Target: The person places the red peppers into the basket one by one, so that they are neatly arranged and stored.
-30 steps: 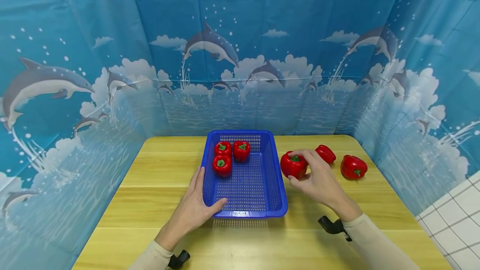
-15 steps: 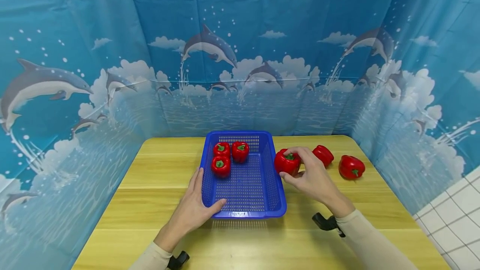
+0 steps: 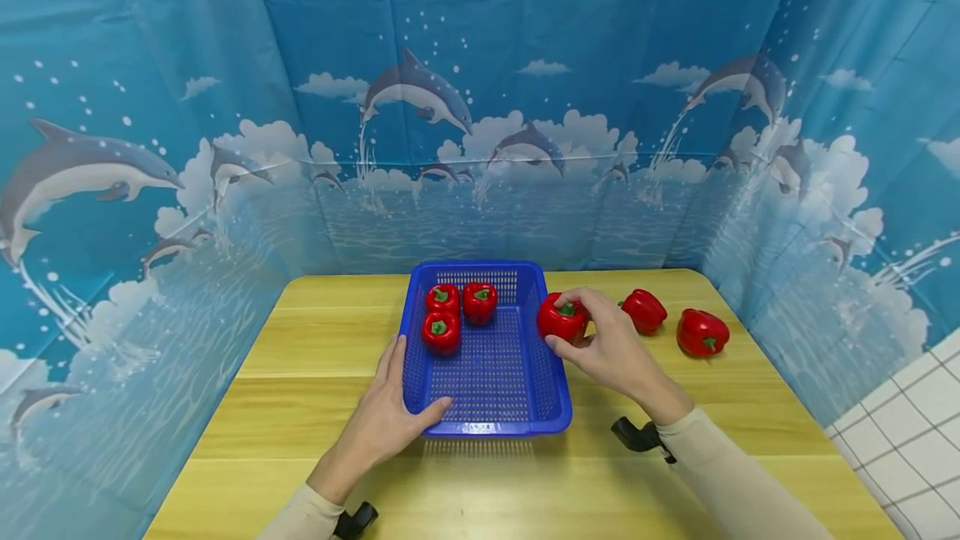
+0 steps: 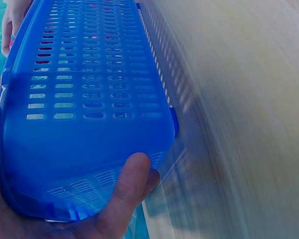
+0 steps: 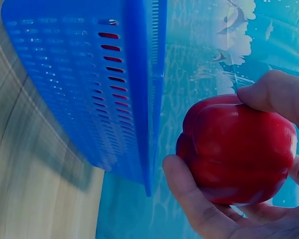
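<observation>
My right hand [image 3: 611,348] grips a red bell pepper [image 3: 561,320], thumb on its near side and fingers over its top by the green stem. In the head view this pepper overlaps the right rim of the blue plastic basket [image 3: 555,382]; the right wrist view shows the pepper [image 5: 239,149] raised past the rim, outside the wall. My left hand [image 3: 386,411] holds the basket's near left corner, fingers [image 4: 132,174] against the outer left wall and thumb across the near rim. Inside, toward the back left, sit three red bell peppers [image 3: 441,333], stems up.
Two more bell peppers lie on the wooden table [image 3: 315,407] to the right: one [image 3: 643,312] just beyond my right hand, the other [image 3: 702,333] nearer the right edge. A blue dolphin-print curtain [image 3: 465,215] surrounds the table's back and sides.
My right hand has carried its bell pepper leftward and slightly up, from beside the basket to its right rim. The left hand and the basket stay in place.
</observation>
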{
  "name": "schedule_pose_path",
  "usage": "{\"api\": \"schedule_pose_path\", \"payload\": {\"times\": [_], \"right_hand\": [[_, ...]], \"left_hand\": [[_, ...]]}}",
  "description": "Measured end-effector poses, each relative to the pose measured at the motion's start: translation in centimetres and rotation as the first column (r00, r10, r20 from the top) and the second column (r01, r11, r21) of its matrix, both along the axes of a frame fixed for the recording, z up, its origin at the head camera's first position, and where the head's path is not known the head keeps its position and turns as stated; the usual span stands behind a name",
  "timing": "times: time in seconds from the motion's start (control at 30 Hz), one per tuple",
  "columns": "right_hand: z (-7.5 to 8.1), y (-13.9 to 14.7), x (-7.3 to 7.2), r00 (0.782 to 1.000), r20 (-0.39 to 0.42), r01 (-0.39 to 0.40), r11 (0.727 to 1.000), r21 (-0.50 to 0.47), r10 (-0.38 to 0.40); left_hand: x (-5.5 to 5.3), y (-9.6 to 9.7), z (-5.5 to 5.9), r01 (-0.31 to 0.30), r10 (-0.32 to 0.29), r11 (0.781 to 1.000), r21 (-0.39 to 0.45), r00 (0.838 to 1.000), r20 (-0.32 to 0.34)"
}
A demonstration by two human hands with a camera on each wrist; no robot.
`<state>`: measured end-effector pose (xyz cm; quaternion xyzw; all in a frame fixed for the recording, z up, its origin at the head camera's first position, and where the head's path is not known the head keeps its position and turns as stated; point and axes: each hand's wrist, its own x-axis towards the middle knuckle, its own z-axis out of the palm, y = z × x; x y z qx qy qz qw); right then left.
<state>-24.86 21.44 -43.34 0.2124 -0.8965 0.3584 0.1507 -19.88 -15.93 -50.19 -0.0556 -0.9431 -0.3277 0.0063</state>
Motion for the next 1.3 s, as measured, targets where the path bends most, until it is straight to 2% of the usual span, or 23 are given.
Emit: {"api": "schedule_pose_path", "payload": {"times": [0.43, 0.7, 0.97, 1.3], "right_hand": [[0.7, -1.6, -0.9, 0.998, 0.014, -0.054, 0.998, -0.036, 0.055], [1.2, -2.7, -1.2, 0.999, 0.009, -0.035, 0.999, 0.011, 0.035], [1.8, -3.8, -1.9, 0.999, 0.046, -0.018, 0.998, 0.054, 0.016], [2.2, -5.0, -2.7, 0.995, 0.097, -0.029, 0.999, 0.046, 0.024]], "left_hand": [[0.2, 0.1, 0.0, -0.003, 0.003, 1.0, -0.002, 1.0, -0.006], [0.3, 0.0, 0.1, 0.002, -0.002, 1.0, -0.002, 1.0, -0.001], [0.4, 0.0, 0.1, -0.001, 0.001, 1.0, -0.005, 1.0, 0.003], [0.3, 0.1, 0.1, -0.001, 0.001, 1.0, -0.005, 1.0, -0.003]]}}
